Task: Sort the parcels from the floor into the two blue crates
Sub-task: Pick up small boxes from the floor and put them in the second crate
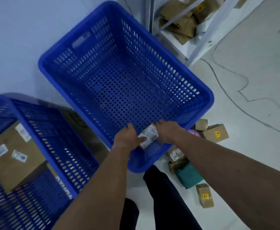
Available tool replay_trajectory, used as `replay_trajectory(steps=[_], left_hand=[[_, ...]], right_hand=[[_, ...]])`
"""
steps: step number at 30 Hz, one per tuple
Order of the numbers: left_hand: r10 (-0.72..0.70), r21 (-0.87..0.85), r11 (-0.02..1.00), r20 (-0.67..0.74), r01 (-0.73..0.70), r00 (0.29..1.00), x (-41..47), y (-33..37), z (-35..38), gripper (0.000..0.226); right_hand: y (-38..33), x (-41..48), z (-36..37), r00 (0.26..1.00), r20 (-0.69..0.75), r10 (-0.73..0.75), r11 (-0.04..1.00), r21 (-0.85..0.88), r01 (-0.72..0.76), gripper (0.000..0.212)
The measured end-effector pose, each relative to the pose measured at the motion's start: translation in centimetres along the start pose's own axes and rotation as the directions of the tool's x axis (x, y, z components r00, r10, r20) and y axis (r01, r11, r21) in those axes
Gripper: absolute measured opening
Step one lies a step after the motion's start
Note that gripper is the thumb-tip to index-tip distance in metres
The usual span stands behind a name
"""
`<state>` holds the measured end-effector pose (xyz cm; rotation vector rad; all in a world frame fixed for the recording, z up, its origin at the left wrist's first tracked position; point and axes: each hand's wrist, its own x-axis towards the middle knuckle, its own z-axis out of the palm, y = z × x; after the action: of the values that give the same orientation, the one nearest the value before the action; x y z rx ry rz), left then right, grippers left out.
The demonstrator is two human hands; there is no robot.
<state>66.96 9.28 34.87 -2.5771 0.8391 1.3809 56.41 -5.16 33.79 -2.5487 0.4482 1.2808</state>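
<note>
I see the big crate (208,98) with one small labelled parcel (148,136) in its near corner, below the rim. My left grip (127,137) and right grip (166,131) each curl round one end of it (whether it touches the perforated bottom, I cannot tell). Just left of the big crate, the second crate (41,143) holds a brown carton (11,165) with white labels. Off the big crate's near right edge, loose boxes (216,132) and a teal bag (188,177) lie on the floor. Farther right, a cable (242,93) crosses bare floor.
</note>
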Motion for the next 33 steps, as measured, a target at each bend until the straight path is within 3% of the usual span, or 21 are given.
replay_trajectory(steps=[6,9,15,22,26,33], left_hand=[[0.042,0.023,0.999,-0.100,-0.040,0.994,-9.1,0.4,-2.9,0.088],[0.042,0.025,0.999,-0.161,-0.038,0.986,-14.4,-0.3,-3.6,0.083],[0.155,0.025,0.988,-0.223,-0.153,0.962,-22.1,-3.4,-1.0,0.082],[0.280,0.074,0.960,-0.274,-0.270,0.920,-29.6,-2.8,5.5,0.084],[0.334,0.089,0.942,-0.219,-0.322,0.917,-32.7,-1.4,10.2,0.077],[0.455,0.136,0.888,-0.121,-0.439,0.882,-35.2,3.6,18.2,0.068]], right_hand=[[-1.2,-8.8,-0.2,0.967,-0.253,-0.007,1.000,0.027,0.014,0.056],[-2.2,-14.0,-0.4,0.950,-0.311,0.034,0.997,0.080,-0.009,0.048],[-4.6,-23.7,3.1,0.904,-0.396,0.159,0.972,0.221,-0.075,0.062],[-7.3,-33.5,11.7,0.883,-0.371,0.287,0.940,0.286,-0.186,0.064],[-8.1,-38.4,18.1,0.863,-0.314,0.397,0.884,0.384,-0.267,0.081],[-7.2,-45.2,28.3,0.835,-0.161,0.527,0.764,0.520,-0.382,0.080]])
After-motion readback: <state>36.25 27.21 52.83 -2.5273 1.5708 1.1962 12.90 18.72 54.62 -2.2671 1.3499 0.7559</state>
